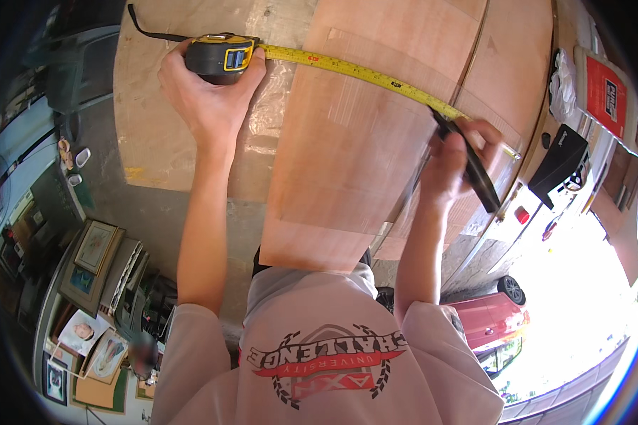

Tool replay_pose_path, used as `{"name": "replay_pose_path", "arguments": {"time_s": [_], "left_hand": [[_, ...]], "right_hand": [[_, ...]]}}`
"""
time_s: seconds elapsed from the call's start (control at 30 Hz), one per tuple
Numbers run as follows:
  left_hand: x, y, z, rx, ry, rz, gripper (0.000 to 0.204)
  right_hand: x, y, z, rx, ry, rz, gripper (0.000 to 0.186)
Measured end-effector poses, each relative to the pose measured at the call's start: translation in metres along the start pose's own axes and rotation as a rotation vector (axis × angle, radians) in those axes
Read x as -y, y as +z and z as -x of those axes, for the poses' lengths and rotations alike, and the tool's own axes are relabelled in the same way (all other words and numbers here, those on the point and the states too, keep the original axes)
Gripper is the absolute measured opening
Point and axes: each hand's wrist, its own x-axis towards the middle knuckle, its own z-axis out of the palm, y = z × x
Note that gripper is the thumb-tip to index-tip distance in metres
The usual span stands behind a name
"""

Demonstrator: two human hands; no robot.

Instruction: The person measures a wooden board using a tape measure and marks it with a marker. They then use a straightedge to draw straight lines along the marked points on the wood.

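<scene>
While the left hand (204, 103) is wrapped around the tape measure (211, 60), its yellow blade (354, 71) crosses brown panels (333, 156) to the right hand (450, 163), which grips a black pen (482, 184); well apart from these grips, framed pictures (96, 246) are leftward, a red car (483, 317) rightward.

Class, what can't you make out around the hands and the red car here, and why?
Head view: some fingertips of the left hand, hidden behind the tape measure.
Head view: fine marks on the yellow tape blade, too small.
Head view: whether the black pen-like tool in the right hand touches the blade, blurred by motion.
Head view: part of the red car, hidden by the right sleeve.
</scene>
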Motion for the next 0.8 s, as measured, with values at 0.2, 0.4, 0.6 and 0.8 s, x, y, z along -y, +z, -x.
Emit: {"name": "replay_pose_path", "arguments": {"time_s": [0.2,0.4,0.6,0.8], "left_hand": [[0.000,-0.002,-0.002,-0.033,0.116,-0.144,0.078],[0.004,-0.002,-0.003,-0.036,0.125,-0.156,0.079],[0.005,0.001,-0.003,-0.043,0.085,-0.100,0.080],[0.005,0.001,-0.005,-0.035,0.079,-0.090,0.081]], "right_hand": [[-0.005,0.026,-0.014,0.057,-0.036,0.138,0.029],[-0.006,0.020,-0.021,-0.023,-0.033,0.022,0.026],[-0.008,0.016,-0.020,0.013,0.040,0.065,0.026],[-0.014,0.004,-0.023,0.113,0.011,0.295,0.018]]}}
